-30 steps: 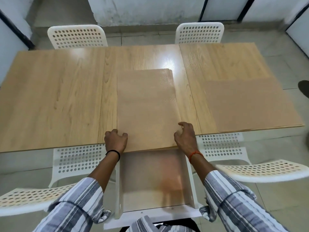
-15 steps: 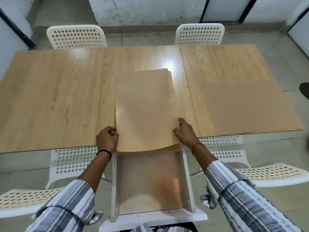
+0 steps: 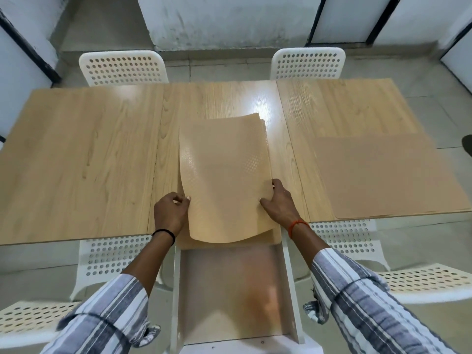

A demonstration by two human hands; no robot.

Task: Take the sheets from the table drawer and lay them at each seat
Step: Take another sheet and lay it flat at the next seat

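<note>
**Top sheet lifted from the stack at the near edge**

As the drawer stood pulled out below the tabletop's near edge, it appeared empty, its pale floor bare. Above it, the left hand pinched the left margin of the top sheet between thumb and curled fingers, while the right hand gripped the right margin, thumb on the upper face and fingers apparently tucked beneath. That sheet bowed upward between the two grips, its near edge sagging in a curve over the stack lying under it at the middle of the tabletop's near edge and overhanging that edge slightly. Judged from the bow, the material was thin, light and pliant, with an embossed dotted texture that should resist slipping; a hold at opposite side margins would keep it from folding. One sheet already lay flat at the tabletop's near right corner, before a white perforated chair. Bare wood spread toward the left edge. Beyond the far edge stood two more chairs, their places unlaid, so much of the task seemed to remain.
</note>
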